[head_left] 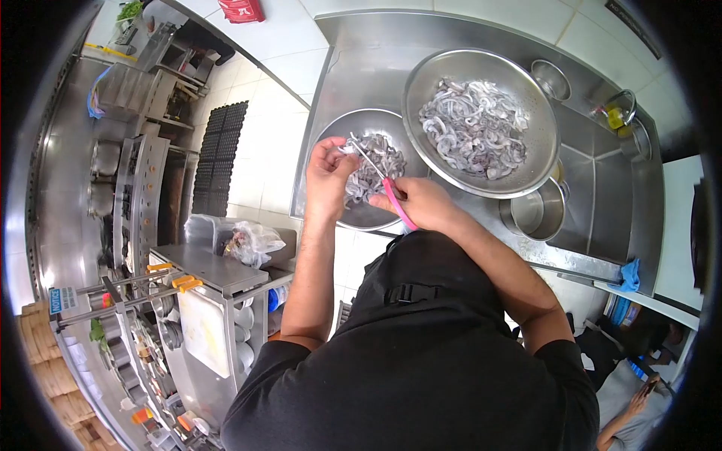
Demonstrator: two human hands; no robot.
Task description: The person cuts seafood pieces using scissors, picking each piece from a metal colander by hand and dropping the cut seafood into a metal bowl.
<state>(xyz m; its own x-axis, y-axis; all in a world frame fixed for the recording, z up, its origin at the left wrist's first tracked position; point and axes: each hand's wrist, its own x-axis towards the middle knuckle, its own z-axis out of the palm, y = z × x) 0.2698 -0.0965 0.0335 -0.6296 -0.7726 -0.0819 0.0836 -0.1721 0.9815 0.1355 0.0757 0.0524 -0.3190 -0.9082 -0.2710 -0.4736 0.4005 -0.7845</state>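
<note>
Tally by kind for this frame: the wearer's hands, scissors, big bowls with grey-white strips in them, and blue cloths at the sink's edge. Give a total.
Hands: 2, left hand and right hand
Pink-handled scissors: 1
Big steel bowls with strips: 2, left bowl and right bowl
Blue cloth: 1
Total: 6

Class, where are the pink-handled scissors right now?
In the head view, the scissors are in the person's right hand, above the large steel bowl on the left, blades pointing toward the left hand.
</note>
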